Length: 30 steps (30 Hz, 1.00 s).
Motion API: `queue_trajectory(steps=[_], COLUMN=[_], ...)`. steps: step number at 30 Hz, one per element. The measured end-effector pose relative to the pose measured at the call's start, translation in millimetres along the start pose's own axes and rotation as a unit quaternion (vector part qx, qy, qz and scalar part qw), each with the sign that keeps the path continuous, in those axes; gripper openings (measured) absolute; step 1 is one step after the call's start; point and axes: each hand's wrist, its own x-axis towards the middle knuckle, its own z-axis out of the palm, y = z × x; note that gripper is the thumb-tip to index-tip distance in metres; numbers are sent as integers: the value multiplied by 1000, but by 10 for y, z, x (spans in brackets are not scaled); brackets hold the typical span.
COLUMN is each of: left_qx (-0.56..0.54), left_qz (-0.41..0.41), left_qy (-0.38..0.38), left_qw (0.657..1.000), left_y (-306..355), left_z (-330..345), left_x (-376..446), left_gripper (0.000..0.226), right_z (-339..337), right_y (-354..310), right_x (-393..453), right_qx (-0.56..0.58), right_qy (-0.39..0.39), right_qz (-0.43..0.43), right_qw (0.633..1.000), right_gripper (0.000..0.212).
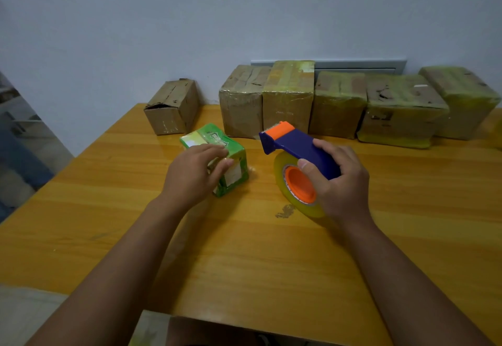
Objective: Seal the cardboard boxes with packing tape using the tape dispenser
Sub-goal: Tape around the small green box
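The green box (217, 157) sits on the counter (271, 250) under the left hand (194, 174), whose straight fingers seem to rest on its top. Just right, the right hand (338, 180) grips the tape dispenser (296, 150), cutter pointing toward the box.

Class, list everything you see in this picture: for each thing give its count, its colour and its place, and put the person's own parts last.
green box: one, green with white labels, table middle, under the left hand.
tape dispenser: one, blue with orange parts, carrying a yellowish tape roll, right of the green box.
cardboard boxes: six, brown, several wrapped in yellowish tape, in a row along the wall; the leftmost stands apart.
table: one, orange-yellow wood.
wall: pale grey-white, behind the boxes.
hands: left hand rests on the green box; right hand grips the dispenser.
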Motion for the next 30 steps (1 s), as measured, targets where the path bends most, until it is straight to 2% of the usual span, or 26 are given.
queue_trajectory(steps=[6,10,15,21,24,26,30], left_qx=[26,55,81,124,117,108,107], left_qz=[8,0,-22,-56,-95,-117,-99], left_qy=[3,10,13,27,37,43,29], left_qw=[1000,998,996,990,988,986,989], left_y=[43,98,211,328,400,426,394], left_z=[-4,37,92,165,183,185,174], left_x=[-41,-84,-113,-130,-105,-60,-61], left_gripper=[34,37,40,39,46,38,40], right_z=[1,-3,3,-1,-3,-1,6], right_y=[-11,-10,-17,-10,-3,4,11], right_x=[5,6,6,-4,4,4,6], right_qx=[5,9,8,8,8,4,1], right_qy=[3,5,3,5,4,2,2], right_qz=[-4,0,-3,-2,-2,-5,-3], right_qw=[1000,1000,1000,1000,1000,1000,1000], right_gripper=[62,57,61,56,58,60,57])
